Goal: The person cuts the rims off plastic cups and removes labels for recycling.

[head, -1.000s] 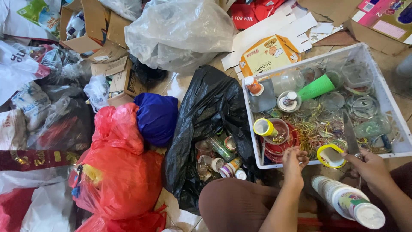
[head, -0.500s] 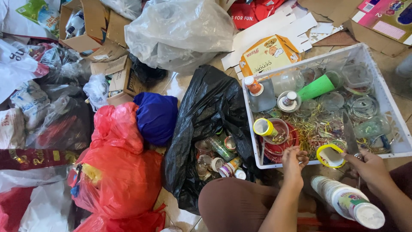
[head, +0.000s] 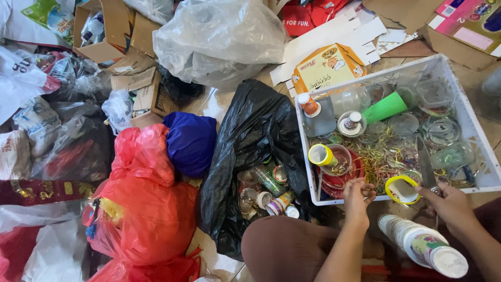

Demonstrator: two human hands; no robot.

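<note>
Almost nothing has shifted since the earlier frames: the left hand [head: 358,196] stays at the near rim of the white plastic crate [head: 482,141], fingers curled together, though what they pinch is too small to make out. The right hand [head: 450,204] keeps its grip clamped on a knife [head: 425,164], whose flat grey blade points into the crate. A yellow-rimmed lid [head: 402,189] lies between the hands. Inside sit clear cups, a green cone and glittery strands. A stack of white paper cups [head: 420,244] lies below on the floor, beside a crumpled black bag [head: 250,136] spilling cans. Both forearms are cut off by the frame edge.
</note>
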